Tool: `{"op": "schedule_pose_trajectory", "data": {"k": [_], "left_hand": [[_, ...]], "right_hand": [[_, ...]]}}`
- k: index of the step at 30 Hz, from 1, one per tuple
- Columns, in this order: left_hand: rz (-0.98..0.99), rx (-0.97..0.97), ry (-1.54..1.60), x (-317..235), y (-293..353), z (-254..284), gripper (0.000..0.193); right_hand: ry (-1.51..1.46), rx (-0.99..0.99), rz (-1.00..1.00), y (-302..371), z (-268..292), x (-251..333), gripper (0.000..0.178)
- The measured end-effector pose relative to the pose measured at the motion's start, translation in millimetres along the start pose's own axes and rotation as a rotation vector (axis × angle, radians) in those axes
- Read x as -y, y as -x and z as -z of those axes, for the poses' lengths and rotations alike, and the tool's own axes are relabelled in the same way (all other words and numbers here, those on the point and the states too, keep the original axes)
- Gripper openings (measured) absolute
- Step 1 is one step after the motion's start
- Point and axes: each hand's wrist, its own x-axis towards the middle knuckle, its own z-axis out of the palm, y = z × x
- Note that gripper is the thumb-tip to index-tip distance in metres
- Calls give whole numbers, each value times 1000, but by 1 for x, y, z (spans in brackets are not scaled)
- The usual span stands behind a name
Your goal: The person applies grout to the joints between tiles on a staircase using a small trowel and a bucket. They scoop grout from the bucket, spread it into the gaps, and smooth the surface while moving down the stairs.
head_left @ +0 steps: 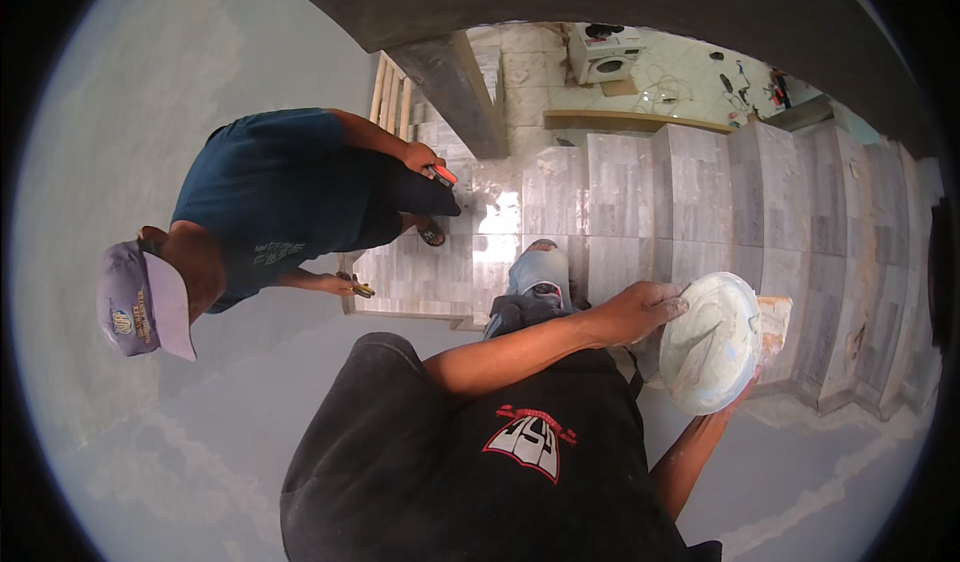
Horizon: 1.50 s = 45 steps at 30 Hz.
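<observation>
A round white tub [706, 347], smeared with pale paste on top, is held in front of me at the right. My left hand [645, 314] reaches across with its fingers closed at the tub's left rim. From below, my right hand [742, 394] supports the far side of the tub, which mostly hides it. Part of the tub's side, or a label on it, shows whitish and orange [776, 326] beyond the rim. The exact grip of both hands is partly hidden.
To the left stands a person [275, 192] in a cap, with a red-orange tool [442, 174] in one hand and a yellow-black tool [358, 287] in the other. Grey tiled stairs [700, 192] run rightward. A dark column [465, 97] and a washing machine [607, 62] are farther off.
</observation>
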Motion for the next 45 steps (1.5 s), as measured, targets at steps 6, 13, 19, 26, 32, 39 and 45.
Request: {"op": "schedule_pose_trajectory", "data": {"k": [6, 13, 19, 26, 32, 39, 45], "left_hand": [[74, -98, 19, -10, 4, -5, 43], [135, -208, 158, 8, 5, -9, 32], [217, -173, 148, -5, 10, -12, 30], [185, -135, 213, -3, 17, -15, 34], [217, -107, 241, 5, 17, -20, 30], [256, -86, 218, 21, 9, -21, 23], [299, 45, 160, 18, 3, -25, 24]], "right_hand": [[40, -19, 44, -9, 13, -5, 62], [-27, 0, 37, -1, 9, -2, 73], [-129, 86, -1, 15, -25, 8, 80], [-59, 92, 216, -16, 9, 4, 48], [-224, 101, 253, -21, 22, -10, 33], [-256, 93, 198, -56, 54, -40, 27], [-223, 42, 199, -46, 61, -47, 27]]}}
